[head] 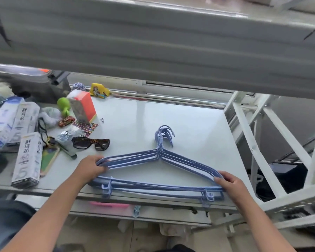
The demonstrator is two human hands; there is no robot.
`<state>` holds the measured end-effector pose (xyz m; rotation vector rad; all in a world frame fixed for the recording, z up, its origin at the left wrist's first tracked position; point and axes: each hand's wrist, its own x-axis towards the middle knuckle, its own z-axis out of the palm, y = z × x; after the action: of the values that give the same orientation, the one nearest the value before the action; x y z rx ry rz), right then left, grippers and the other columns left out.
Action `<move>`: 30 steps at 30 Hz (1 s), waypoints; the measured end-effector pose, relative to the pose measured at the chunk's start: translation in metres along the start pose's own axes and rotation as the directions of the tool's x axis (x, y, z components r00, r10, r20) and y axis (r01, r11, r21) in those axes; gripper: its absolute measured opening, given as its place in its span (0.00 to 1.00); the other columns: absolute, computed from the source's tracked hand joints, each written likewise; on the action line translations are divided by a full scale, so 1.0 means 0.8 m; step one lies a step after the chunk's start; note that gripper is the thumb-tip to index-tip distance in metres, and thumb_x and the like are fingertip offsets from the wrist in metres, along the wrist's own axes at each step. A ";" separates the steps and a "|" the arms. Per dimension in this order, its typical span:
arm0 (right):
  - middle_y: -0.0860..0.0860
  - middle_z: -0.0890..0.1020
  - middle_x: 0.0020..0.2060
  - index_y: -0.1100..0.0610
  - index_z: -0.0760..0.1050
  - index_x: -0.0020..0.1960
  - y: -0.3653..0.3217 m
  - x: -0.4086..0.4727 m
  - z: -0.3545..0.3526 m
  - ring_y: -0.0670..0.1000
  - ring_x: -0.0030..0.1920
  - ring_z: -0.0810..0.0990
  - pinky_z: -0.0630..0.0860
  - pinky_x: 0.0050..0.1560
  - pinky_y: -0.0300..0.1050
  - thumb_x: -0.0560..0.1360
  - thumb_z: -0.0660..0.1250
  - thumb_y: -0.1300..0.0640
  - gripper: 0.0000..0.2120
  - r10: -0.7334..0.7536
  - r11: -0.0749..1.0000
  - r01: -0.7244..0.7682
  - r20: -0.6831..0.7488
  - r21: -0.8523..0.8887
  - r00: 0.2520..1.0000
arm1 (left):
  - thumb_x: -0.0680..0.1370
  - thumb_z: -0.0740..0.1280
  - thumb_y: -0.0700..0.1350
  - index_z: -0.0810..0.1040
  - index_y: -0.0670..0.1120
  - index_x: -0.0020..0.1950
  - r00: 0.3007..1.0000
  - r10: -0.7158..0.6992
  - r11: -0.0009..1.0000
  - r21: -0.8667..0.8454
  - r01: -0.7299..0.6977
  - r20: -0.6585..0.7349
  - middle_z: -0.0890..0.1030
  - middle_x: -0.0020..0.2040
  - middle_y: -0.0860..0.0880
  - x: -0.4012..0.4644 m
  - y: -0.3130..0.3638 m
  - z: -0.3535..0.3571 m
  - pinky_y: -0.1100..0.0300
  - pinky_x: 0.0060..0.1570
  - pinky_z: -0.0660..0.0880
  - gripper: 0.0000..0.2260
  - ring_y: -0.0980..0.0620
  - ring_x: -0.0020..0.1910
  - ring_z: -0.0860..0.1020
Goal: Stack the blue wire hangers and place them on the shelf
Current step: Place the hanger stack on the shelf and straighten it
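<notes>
A stack of several blue wire hangers lies flat on the pale table, near its front edge, hooks pointing away from me. My left hand grips the stack's left shoulder corner, fingers curled round the wires. At the right corner, my right hand holds the wires the same way. Small clips hang from the bottom bars over the table's edge. A grey shelf spans the view above the table, blurred.
Clutter fills the table's left side: sunglasses, white toothpaste boxes, an orange-and-white box, a green toy, a toy car and hair ties. A white metal frame stands at the right. One loose blue clip lies on the ledge below.
</notes>
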<state>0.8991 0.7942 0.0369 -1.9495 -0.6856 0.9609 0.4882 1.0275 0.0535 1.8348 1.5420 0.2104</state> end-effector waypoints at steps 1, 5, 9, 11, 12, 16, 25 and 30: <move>0.49 0.87 0.45 0.52 0.84 0.50 -0.001 0.000 0.002 0.52 0.50 0.83 0.77 0.52 0.48 0.73 0.71 0.61 0.08 0.011 1.000 -0.011 -0.025 -0.019 1.000 | 0.70 0.74 0.41 0.82 0.50 0.39 1.000 -0.014 0.997 0.078 0.015 -0.013 0.82 0.35 0.46 0.001 0.003 -0.001 0.65 0.34 0.69 0.04 0.48 0.38 0.79; 0.53 0.82 0.30 0.56 0.82 0.36 -0.015 0.004 0.001 0.55 0.35 0.78 0.71 0.38 0.46 0.70 0.70 0.63 0.05 -0.012 0.950 -0.008 -0.064 -0.314 0.998 | 0.70 0.72 0.43 0.73 0.49 0.26 0.999 -0.048 0.960 0.276 0.051 -0.018 0.73 0.25 0.50 0.011 0.014 -0.004 0.62 0.29 0.64 0.14 0.49 0.33 0.76; 0.49 0.79 0.39 0.49 0.79 0.46 -0.050 0.008 0.010 0.50 0.44 0.77 0.69 0.42 0.42 0.68 0.74 0.57 0.09 -0.035 0.816 0.038 0.017 -0.577 0.999 | 0.70 0.73 0.42 0.83 0.46 0.37 0.997 -0.080 0.941 0.329 0.072 0.010 0.79 0.32 0.47 0.014 0.023 -0.007 0.63 0.37 0.69 0.02 0.47 0.39 0.80; 0.52 0.82 0.52 0.50 0.77 0.62 -0.057 0.014 0.024 0.51 0.53 0.79 0.72 0.50 0.41 0.67 0.76 0.53 0.24 -0.040 0.762 0.055 0.038 -0.645 0.998 | 0.69 0.74 0.43 0.85 0.46 0.42 0.996 -0.091 0.926 0.370 0.078 0.018 0.82 0.38 0.45 0.015 0.025 -0.006 0.63 0.39 0.71 0.04 0.47 0.44 0.81; 0.52 0.82 0.53 0.51 0.78 0.61 -0.058 0.017 0.030 0.52 0.52 0.80 0.73 0.50 0.41 0.67 0.76 0.52 0.23 -0.062 0.729 0.067 0.032 -0.681 0.998 | 0.69 0.74 0.43 0.85 0.46 0.43 0.996 -0.092 0.917 0.391 0.076 0.021 0.83 0.41 0.45 0.015 0.026 -0.004 0.62 0.40 0.72 0.05 0.46 0.45 0.82; 0.49 0.78 0.33 0.53 0.74 0.34 -0.058 0.016 0.042 0.52 0.37 0.77 0.72 0.34 0.44 0.67 0.70 0.53 0.07 -0.175 0.631 0.111 -0.001 -0.768 0.985 | 0.68 0.75 0.44 0.85 0.46 0.45 0.997 -0.071 0.896 0.438 0.076 -0.028 0.83 0.43 0.45 0.019 0.026 0.001 0.61 0.40 0.72 0.06 0.46 0.47 0.81; 0.48 0.81 0.47 0.49 0.80 0.52 -0.061 0.019 0.053 0.53 0.50 0.79 0.75 0.44 0.45 0.71 0.68 0.54 0.10 -0.197 0.515 0.224 0.140 -0.827 0.970 | 0.70 0.74 0.47 0.83 0.47 0.47 0.998 -0.069 0.832 0.553 0.055 0.005 0.83 0.49 0.45 0.022 0.041 0.005 0.58 0.43 0.74 0.08 0.46 0.50 0.80; 0.50 0.80 0.44 0.53 0.81 0.45 -0.094 0.042 0.096 0.53 0.46 0.79 0.74 0.41 0.45 0.70 0.69 0.54 0.05 -0.182 0.554 0.334 0.281 -0.762 0.942 | 0.73 0.71 0.51 0.81 0.48 0.53 0.994 0.090 0.798 0.593 -0.107 0.058 0.81 0.54 0.47 0.027 0.094 0.054 0.55 0.48 0.75 0.11 0.45 0.54 0.79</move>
<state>0.8468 0.8912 0.0617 -2.4242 -1.7080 0.6635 0.5771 1.0278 0.0611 2.3924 1.6075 -0.2946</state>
